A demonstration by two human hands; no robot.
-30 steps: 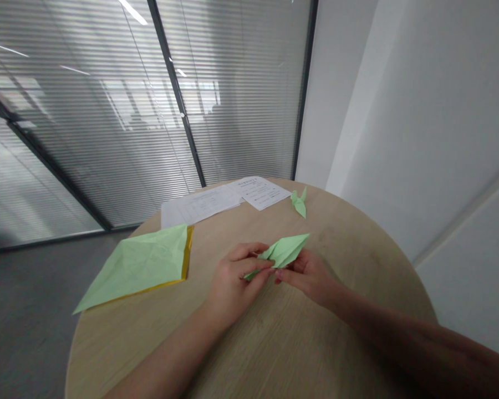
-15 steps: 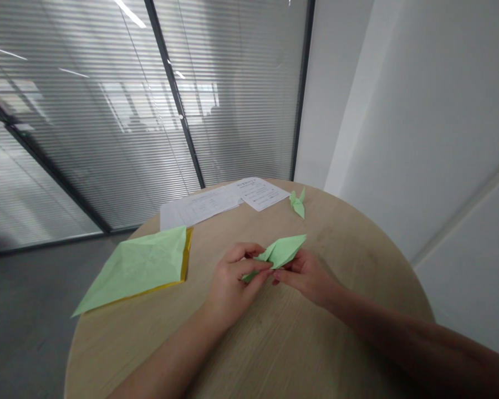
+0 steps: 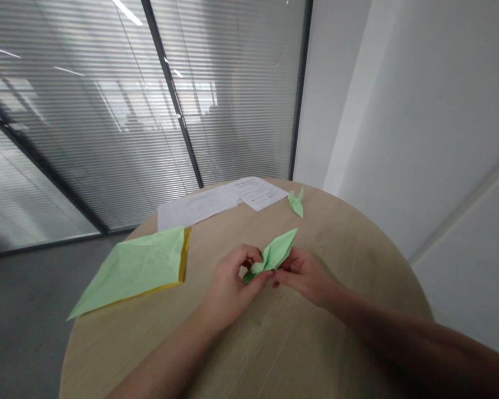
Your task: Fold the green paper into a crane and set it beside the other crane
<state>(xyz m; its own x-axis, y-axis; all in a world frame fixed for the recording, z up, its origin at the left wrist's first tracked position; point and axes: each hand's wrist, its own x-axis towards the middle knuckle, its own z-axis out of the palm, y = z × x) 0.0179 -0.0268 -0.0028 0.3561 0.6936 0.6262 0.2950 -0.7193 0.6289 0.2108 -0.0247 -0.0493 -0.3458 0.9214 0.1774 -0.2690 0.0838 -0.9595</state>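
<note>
A half-folded green paper figure (image 3: pixel 274 254) is held just above the round wooden table (image 3: pixel 274 343), its pointed end rising to the upper right. My left hand (image 3: pixel 233 282) pinches its lower left end between thumb and curled fingers. My right hand (image 3: pixel 301 274) grips the figure from below and to the right, fingers closed on the paper's underside. The two hands almost touch under the fold.
A stack of flat green sheets over a yellow one (image 3: pixel 137 269) lies at the table's left edge. White printed papers (image 3: pixel 220 202) rest at the far side, with a small finished green paper crane (image 3: pixel 297 202) beside them. A glass wall with blinds stands behind.
The paper figure has tilted more upright and shifted slightly left; my left fingers have curled tighter around its lower end. The right hand stays under it.
</note>
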